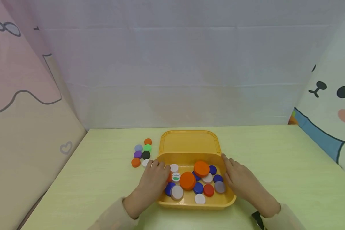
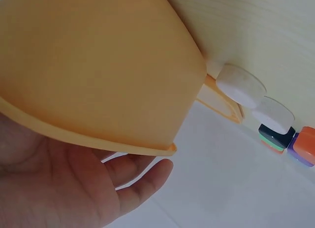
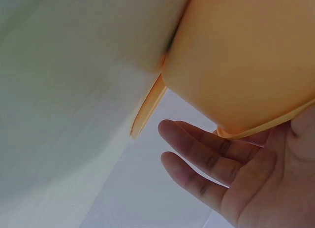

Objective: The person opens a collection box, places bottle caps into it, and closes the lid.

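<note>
A yellow plastic box [image 1: 196, 206] stands on the table with its lid [image 1: 189, 141] folded back behind it. Inside lie several bottle caps: two large orange caps [image 1: 187, 180], blue caps [image 1: 198, 188], white caps [image 1: 200, 198], a red cap [image 1: 208, 190] and a grey cap [image 1: 219, 187]. My left hand [image 1: 153, 179] rests on the left rim, fingers loosely bent and close to a partly hidden orange-red cap. At the right rim my right hand [image 1: 242, 179] touches the box, its fingers extended toward the back corner. In both wrist views the rim crosses the palm; the thumbs are hidden.
Left of the box on the table [image 1: 89, 179] lies a cluster of caps: orange [image 1: 136, 162], purple [image 1: 137, 154], black [image 1: 146, 155], green [image 1: 147, 147] and white [image 1: 146, 163] among them. A pale cloth [image 1: 189, 73] hangs behind, with printed panels at both sides.
</note>
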`<act>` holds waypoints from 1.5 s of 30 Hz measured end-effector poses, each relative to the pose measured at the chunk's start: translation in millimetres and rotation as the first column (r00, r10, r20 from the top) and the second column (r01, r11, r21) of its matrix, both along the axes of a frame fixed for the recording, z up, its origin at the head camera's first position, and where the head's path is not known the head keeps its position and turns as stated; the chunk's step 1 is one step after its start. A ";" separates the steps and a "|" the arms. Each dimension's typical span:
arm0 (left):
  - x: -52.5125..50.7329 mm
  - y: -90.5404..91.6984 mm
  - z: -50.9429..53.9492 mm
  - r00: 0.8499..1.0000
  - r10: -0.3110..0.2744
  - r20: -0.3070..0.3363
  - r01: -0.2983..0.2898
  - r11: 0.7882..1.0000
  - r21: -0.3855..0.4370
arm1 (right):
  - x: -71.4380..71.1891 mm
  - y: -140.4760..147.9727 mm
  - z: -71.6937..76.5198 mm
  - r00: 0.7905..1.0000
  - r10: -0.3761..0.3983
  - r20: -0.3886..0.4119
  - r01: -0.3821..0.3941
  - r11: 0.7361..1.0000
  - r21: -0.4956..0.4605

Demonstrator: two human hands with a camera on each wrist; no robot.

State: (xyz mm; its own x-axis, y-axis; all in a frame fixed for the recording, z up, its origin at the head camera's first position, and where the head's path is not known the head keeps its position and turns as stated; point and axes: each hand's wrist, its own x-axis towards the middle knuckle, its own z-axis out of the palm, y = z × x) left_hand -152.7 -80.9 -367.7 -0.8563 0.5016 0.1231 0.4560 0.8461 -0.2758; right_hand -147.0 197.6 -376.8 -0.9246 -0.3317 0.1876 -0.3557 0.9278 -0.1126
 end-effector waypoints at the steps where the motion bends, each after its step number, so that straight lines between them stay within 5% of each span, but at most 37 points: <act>1: 0.3 -0.2 0.5 1.000 0.000 0.003 0.000 1.000 0.004 | 0.0 0.0 0.0 1.000 0.000 0.000 0.000 1.000 0.000; 12: 1.3 -3.5 9.9 0.999 0.002 0.054 -0.008 0.994 0.106 | -1.0 0.7 -1.6 1.000 0.005 -0.003 -0.005 1.000 -0.006; 18: 1.0 -11.3 21.9 0.999 -0.013 0.039 0.002 0.962 0.273 | -0.7 0.6 -1.1 1.000 0.004 0.010 -0.004 1.000 -0.011; 23: -3.2 -24.1 27.6 0.999 0.038 -0.005 -0.034 0.935 0.353 | -0.6 0.9 -1.4 1.000 0.004 0.013 -0.004 1.000 -0.015; 30: -16.6 -50.2 22.6 0.990 0.117 -0.080 -0.077 0.916 0.393 | -1.6 1.1 -3.6 1.000 0.006 -0.002 -0.006 1.000 -0.018; 45: -43.2 -85.5 -5.8 0.963 0.271 0.000 -0.255 0.908 0.333 | -0.4 0.3 -1.0 1.000 0.011 -0.023 -0.011 1.000 -0.002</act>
State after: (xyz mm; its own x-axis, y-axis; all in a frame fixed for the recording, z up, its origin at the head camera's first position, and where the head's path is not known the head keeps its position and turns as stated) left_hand -195.8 -166.3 -373.5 -0.9413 0.1837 0.2832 0.1979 0.9800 0.0221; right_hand -147.3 197.9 -377.8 -0.9162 -0.3412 0.2099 -0.3683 0.9236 -0.1063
